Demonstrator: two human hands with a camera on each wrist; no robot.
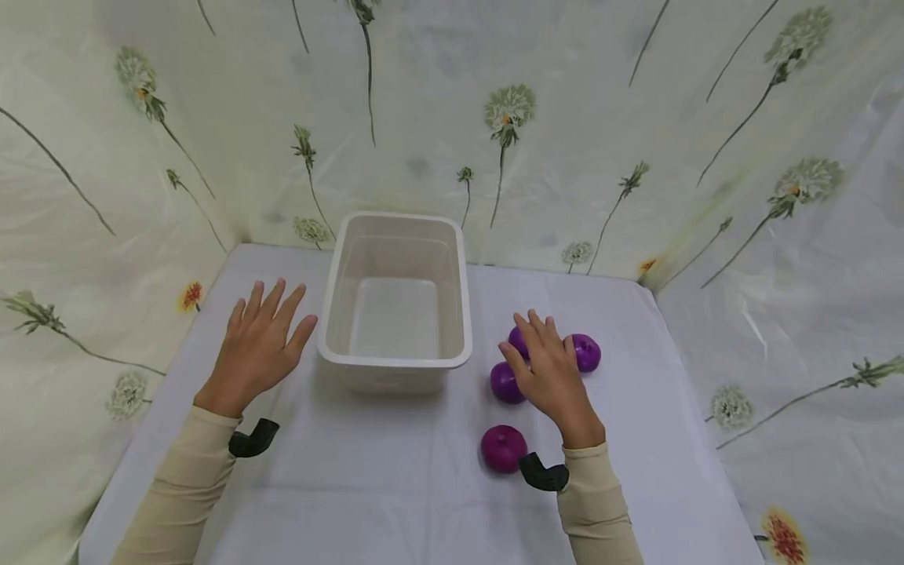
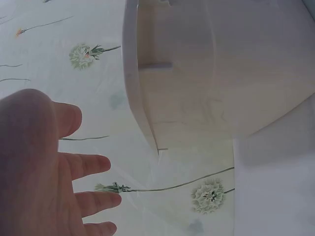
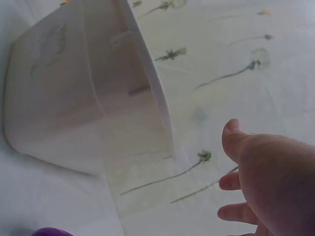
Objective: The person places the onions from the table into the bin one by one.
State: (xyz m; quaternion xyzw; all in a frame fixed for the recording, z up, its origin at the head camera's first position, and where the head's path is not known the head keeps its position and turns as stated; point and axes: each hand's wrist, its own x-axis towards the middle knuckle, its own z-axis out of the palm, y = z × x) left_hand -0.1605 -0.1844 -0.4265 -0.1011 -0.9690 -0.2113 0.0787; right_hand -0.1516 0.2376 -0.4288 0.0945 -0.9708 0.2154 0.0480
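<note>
Mid-frame, the tub (image 1: 395,380) is looking like smooth plastic; right of centre, purple balls (image 1: 504,449) are shining. Above, floral sheeting (image 1: 424,94) is gleaming like plastic; the tabletop (image 1: 367,502) is showing matt cloth.

Head view: one, above the bench (image 1: 424,518), facing forward and down, widest and farthest off. Wrist views: two, turned sideways, close at left hand (image 1: 257,345) and right hand (image 1: 554,377); both share the white tub (image 1: 394,363) and flowered sheeting (image 1: 424,102).

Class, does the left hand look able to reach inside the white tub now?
Probably yes: the white tub is open-topped, and nothing visible stands between it and the empty left hand.
</note>
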